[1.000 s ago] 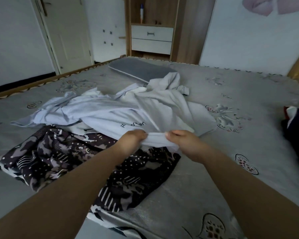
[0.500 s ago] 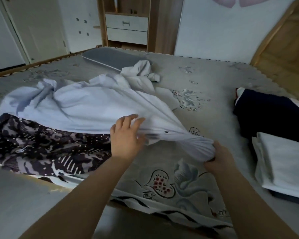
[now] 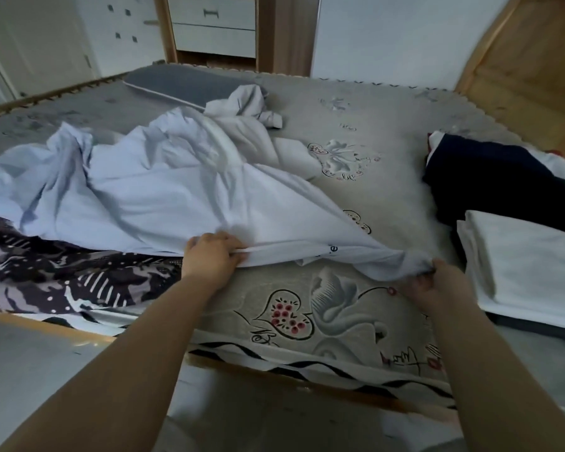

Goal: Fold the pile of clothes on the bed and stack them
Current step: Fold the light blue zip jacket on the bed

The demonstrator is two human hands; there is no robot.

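A pale bluish-white garment (image 3: 163,194) lies spread and rumpled across the bed (image 3: 388,177). My left hand (image 3: 211,256) grips its near hem. My right hand (image 3: 437,282) grips the same hem further right, where the cloth is bunched. The hem is stretched between both hands near the bed's front edge. Beneath the garment on the left lies a dark patterned cloth (image 3: 62,275). A crumpled white garment (image 3: 245,106) sits behind. At the right, a folded white piece (image 3: 529,265) lies in front of a dark navy one (image 3: 496,184).
A grey pillow (image 3: 183,83) lies at the far side of the bed. A wooden headboard (image 3: 529,70) stands at the right. A wardrobe with white drawers (image 3: 214,27) is behind the bed. Grey floor (image 3: 30,363) lies in front.
My left hand, flat on the garment half a second ago, now grips its hem. The hem has been pulled to the right and toward the bed's front edge, spreading the garment.
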